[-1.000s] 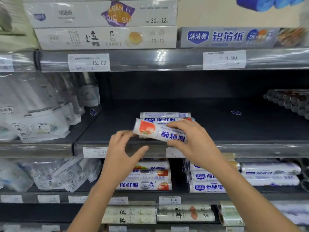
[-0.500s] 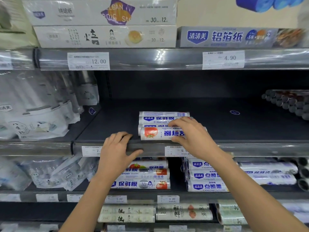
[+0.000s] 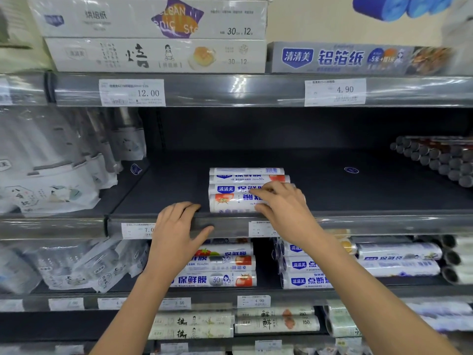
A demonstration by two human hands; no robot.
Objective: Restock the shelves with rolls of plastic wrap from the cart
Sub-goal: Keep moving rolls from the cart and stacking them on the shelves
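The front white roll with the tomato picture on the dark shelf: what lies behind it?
Three more white plastic-wrap rolls lie behind it in a row, then bare dark shelf. The right hand grips the front roll, hiding its right end and its neighbour's.

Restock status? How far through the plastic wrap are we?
Early. Done: three rolls lie in a row on the middle shelf. In hand: right hand grips a fourth, front roll at the lip; left hand rests on the edge. Left: most of that shelf is bare; cart out of view.
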